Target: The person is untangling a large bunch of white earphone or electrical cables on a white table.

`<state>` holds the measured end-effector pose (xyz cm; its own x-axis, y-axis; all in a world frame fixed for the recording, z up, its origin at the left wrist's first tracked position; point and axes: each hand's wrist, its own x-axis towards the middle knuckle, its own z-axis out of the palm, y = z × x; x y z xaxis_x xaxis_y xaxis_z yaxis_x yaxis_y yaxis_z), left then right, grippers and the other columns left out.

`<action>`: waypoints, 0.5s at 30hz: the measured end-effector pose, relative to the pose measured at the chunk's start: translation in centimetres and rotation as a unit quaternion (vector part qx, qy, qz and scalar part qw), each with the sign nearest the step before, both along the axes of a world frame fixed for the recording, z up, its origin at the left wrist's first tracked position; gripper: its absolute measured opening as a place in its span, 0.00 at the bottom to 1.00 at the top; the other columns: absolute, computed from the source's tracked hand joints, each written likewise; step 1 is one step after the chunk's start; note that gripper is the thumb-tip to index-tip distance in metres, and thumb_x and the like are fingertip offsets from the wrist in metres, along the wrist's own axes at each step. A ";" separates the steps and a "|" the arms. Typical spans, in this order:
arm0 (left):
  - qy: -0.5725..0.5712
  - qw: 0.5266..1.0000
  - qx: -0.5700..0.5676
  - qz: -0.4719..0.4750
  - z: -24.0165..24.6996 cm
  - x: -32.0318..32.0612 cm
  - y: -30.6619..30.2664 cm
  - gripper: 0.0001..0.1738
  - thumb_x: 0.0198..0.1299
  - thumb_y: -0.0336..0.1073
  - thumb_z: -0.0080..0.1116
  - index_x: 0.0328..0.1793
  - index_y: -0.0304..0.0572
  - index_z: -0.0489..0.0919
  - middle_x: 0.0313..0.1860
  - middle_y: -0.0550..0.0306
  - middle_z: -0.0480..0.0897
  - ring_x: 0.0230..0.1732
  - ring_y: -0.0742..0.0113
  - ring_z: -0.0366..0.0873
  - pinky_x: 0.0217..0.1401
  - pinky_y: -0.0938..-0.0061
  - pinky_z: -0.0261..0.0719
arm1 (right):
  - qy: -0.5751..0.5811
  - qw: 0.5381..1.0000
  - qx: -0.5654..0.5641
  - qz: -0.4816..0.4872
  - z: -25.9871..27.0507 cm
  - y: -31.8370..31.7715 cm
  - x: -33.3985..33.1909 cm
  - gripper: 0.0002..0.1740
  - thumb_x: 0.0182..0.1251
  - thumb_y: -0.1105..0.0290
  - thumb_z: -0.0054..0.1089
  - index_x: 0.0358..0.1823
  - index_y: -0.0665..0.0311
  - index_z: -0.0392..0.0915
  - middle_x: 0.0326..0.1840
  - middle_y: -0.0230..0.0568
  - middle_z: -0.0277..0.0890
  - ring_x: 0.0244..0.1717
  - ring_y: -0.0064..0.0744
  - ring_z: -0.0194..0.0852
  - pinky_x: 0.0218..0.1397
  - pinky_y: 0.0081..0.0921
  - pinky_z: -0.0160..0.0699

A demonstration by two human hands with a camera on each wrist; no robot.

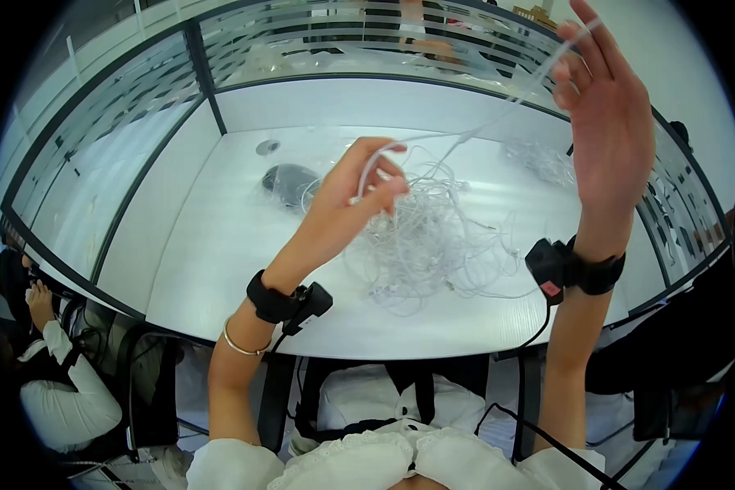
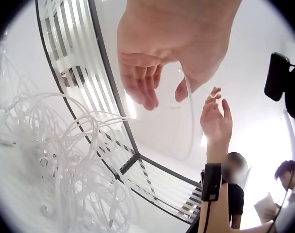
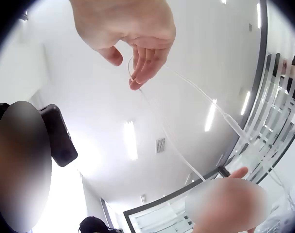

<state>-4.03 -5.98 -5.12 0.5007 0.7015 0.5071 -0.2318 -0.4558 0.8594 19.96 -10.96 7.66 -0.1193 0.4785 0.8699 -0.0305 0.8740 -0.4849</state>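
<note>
Above the tangled pile [image 1: 424,237] on the table [image 1: 200,269], a white cable [image 1: 544,72] stretches between the person's raised right hand [image 1: 614,131] and lower left hand [image 1: 347,196]. It loops over the right hand's fingers [image 3: 148,65], which are spread slightly and gently bent, the thumb apart. At the left hand, the fingers [image 2: 145,87] curve loosely, well apart from the thumb, with the cable running beside the thumb; whether anything grips it there cannot be told.
</note>
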 end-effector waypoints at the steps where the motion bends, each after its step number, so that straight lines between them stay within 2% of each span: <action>1: 0.029 0.998 0.042 0.034 0.1 0.6 0.0 0.21 0.68 0.35 0.54 0.65 0.41 0.69 0.39 0.58 0.76 0.32 0.75 0.73 0.38 0.81 0.72 | -0.002 1.000 -0.021 0.020 0.9 0.0 -1.2 0.31 0.74 0.56 0.42 0.67 0.77 0.61 0.47 0.48 0.75 0.38 0.26 0.75 0.36 0.17 0.74; 3: 0.086 0.983 0.130 0.100 0.6 1.5 0.2 0.18 0.67 0.34 0.54 0.63 0.44 0.72 0.38 0.60 0.76 0.34 0.77 0.70 0.40 0.82 0.70 | -0.017 0.999 -0.027 0.024 2.4 -0.4 -3.5 0.34 0.71 0.58 0.46 0.68 0.79 0.58 0.45 0.51 0.77 0.32 0.29 0.79 0.30 0.18 0.77; 4: 0.101 0.978 0.153 0.097 0.8 1.8 0.5 0.13 0.67 0.35 0.54 0.56 0.42 0.76 0.34 0.63 0.74 0.33 0.78 0.69 0.40 0.82 0.70 | -0.030 0.999 -0.015 0.008 2.9 -0.9 -4.7 0.34 0.71 0.59 0.46 0.69 0.79 0.58 0.43 0.52 0.78 0.30 0.29 0.80 0.28 0.18 0.77; 6: 0.103 0.983 0.145 0.042 1.1 1.6 1.3 0.10 0.68 0.34 0.54 0.51 0.39 0.78 0.34 0.64 0.74 0.32 0.79 0.68 0.38 0.82 0.69 | -0.032 0.999 -0.013 0.005 3.5 -2.4 -7.0 0.32 0.71 0.61 0.46 0.68 0.79 0.58 0.40 0.51 0.79 0.29 0.30 0.81 0.25 0.18 0.77; 8: 0.121 0.987 0.105 0.013 1.6 1.0 1.2 0.08 0.70 0.33 0.50 0.43 0.35 0.77 0.33 0.64 0.74 0.28 0.80 0.67 0.33 0.83 0.67 | -0.056 0.998 -0.019 0.011 3.5 -2.9 -6.9 0.28 0.71 0.60 0.45 0.63 0.77 0.64 0.35 0.47 0.79 0.28 0.28 0.79 0.25 0.18 0.76; 11: -0.027 0.999 0.039 0.022 1.5 0.7 1.4 0.09 0.69 0.34 0.50 0.39 0.35 0.77 0.24 0.63 0.71 0.23 0.77 0.64 0.31 0.81 0.65 | -0.142 0.990 -0.006 0.014 2.5 -1.5 -4.1 0.25 0.74 0.56 0.42 0.54 0.73 0.73 0.31 0.40 0.77 0.27 0.23 0.74 0.27 0.18 0.71; 12: -0.051 0.997 0.050 0.036 1.6 0.4 1.8 0.11 0.70 0.34 0.48 0.37 0.34 0.76 0.24 0.63 0.72 0.23 0.77 0.67 0.30 0.81 0.66 | -0.161 0.986 -0.001 0.029 1.9 -0.5 -3.2 0.26 0.76 0.54 0.40 0.55 0.71 0.73 0.33 0.40 0.77 0.29 0.23 0.74 0.30 0.18 0.72; 14: -0.095 0.994 0.030 0.037 2.2 -0.1 2.6 0.13 0.72 0.35 0.47 0.37 0.35 0.76 0.24 0.62 0.72 0.24 0.77 0.70 0.31 0.81 0.67 | -0.139 0.990 -0.033 -0.024 -0.2 0.5 -3.5 0.26 0.77 0.51 0.37 0.45 0.65 0.77 0.24 0.34 0.75 0.24 0.22 0.72 0.27 0.19 0.72; 15: -0.117 0.992 0.019 0.037 2.4 -0.3 2.8 0.13 0.72 0.36 0.46 0.37 0.35 0.76 0.24 0.62 0.72 0.25 0.76 0.71 0.31 0.81 0.68 | -0.124 0.989 -0.080 -0.025 -1.6 1.2 -3.4 0.24 0.77 0.54 0.40 0.41 0.67 0.80 0.26 0.35 0.78 0.22 0.21 0.75 0.30 0.15 0.72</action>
